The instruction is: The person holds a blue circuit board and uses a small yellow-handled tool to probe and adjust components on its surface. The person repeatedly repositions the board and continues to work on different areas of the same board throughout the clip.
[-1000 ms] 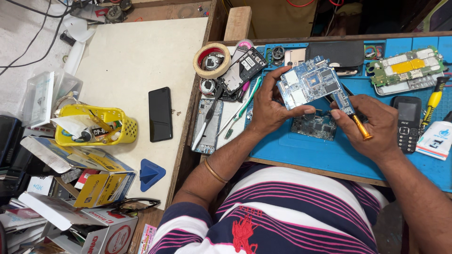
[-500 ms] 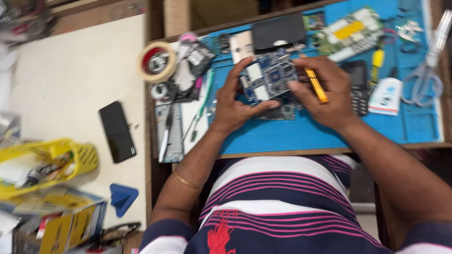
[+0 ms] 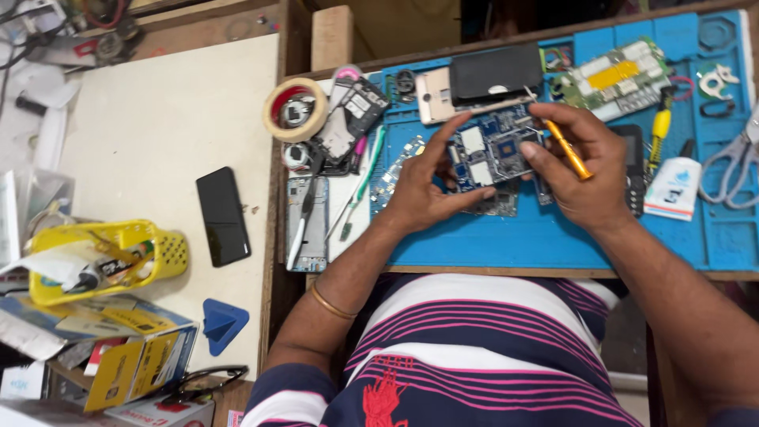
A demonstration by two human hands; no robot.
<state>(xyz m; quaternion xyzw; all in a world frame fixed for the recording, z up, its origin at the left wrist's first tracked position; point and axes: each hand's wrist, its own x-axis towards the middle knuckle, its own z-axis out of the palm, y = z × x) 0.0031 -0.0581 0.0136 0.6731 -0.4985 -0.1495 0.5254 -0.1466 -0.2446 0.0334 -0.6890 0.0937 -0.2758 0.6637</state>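
Observation:
My left hand holds a blue phone circuit board by its left and lower edge, lifted a little above the blue work mat. My right hand grips an orange-handled tool between thumb and fingers, and its fingertips touch the board's right edge. A second dark circuit board lies on the mat partly under my hands.
A tape roll, phone parts and a screwdriver lie left of the mat. Behind are a black case, a green board, a keypad phone, a glue bottle and scissors. A black phone and yellow basket sit on the left table.
The camera view shifted, so the mat and hands sit further right in frame. My hands stay on the board; the orange tool is tilted more upright against its right edge.

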